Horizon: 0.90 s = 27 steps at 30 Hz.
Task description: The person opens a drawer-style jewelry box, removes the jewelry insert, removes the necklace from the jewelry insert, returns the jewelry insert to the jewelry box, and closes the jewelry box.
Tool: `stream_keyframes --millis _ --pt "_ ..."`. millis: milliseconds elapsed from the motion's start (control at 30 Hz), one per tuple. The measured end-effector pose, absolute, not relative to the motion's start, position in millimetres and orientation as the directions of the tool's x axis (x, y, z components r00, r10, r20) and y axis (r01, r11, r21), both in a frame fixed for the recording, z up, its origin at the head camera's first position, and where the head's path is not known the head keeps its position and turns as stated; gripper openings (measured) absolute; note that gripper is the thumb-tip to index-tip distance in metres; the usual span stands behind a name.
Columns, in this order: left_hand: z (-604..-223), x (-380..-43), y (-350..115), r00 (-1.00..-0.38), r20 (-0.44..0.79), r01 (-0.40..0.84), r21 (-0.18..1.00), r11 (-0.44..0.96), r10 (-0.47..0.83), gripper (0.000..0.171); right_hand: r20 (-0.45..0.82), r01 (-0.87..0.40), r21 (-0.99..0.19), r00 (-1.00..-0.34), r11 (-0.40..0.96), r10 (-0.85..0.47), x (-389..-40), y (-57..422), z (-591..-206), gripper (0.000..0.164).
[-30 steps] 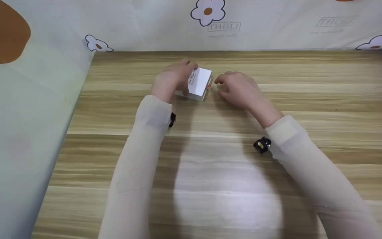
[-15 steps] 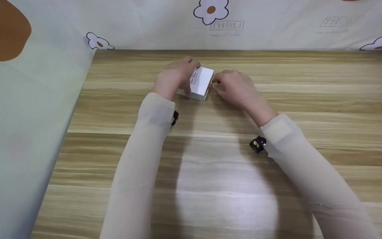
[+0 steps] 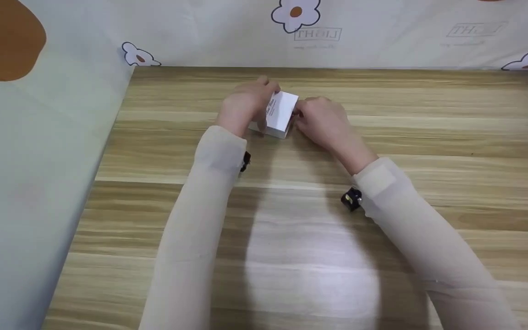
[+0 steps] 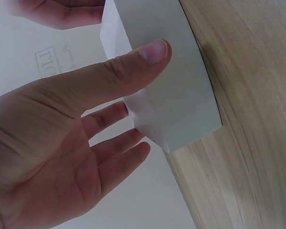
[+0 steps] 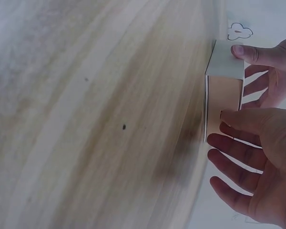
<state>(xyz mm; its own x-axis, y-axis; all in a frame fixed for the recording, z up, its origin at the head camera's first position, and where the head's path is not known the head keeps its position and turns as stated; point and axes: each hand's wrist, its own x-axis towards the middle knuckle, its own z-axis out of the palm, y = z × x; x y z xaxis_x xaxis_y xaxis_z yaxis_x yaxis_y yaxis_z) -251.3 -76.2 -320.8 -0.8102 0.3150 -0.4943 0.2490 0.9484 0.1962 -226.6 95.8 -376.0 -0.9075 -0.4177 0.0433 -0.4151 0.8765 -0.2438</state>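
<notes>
A small white cardboard box point(image 3: 283, 112) with fine print on its lid lies toward the back of the table. My left hand point(image 3: 244, 104) grips its left part, thumb point(image 4: 133, 74) on the near side wall and fingers at the far side. The box's tan end face point(image 5: 224, 93), framed by the white cover, points right. There my right hand point(image 3: 322, 120) has thumb point(image 5: 243, 119) and forefinger pinched together at the middle of that face, where a small orange tab showed earlier; the tab is now hidden by the fingers. The other right fingers are spread loosely.
The wood-grain table point(image 3: 310, 220) runs up to a pale cloth backdrop point(image 3: 218, 36) with flower prints behind and at the left. Black wrist cameras point(image 3: 351, 198) sit under both sleeves.
My right hand has moved left to the box's end, and its thumb and forefinger have closed over the orange tab. The left hand keeps its grip on the box.
</notes>
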Motion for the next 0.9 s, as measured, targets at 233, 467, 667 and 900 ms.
stream_keyframes --millis 233,467,667,900 --pt "-321.0 -251.7 -77.0 -0.812 -0.491 0.255 0.188 0.949 0.315 0.089 0.086 -0.417 -0.174 -0.909 0.892 -0.408 -226.2 89.7 -375.9 0.012" --pt "-322.6 -252.5 -74.9 -0.815 -0.482 0.259 0.191 0.947 0.320 0.090 0.149 -0.409 -0.077 -0.907 0.909 -0.395 -223.8 86.4 -378.0 0.016" --pt "-323.7 -253.2 -74.2 -0.818 -0.483 0.253 0.182 0.950 0.311 0.093 0.190 -0.401 0.036 -0.896 0.915 -0.400 -221.8 82.5 -380.2 0.018" --pt "-322.7 -253.3 -75.3 -0.817 -0.487 0.257 0.171 0.951 0.308 0.092 0.206 -0.425 0.100 -0.876 0.900 -0.437 -221.8 80.1 -381.9 0.016"
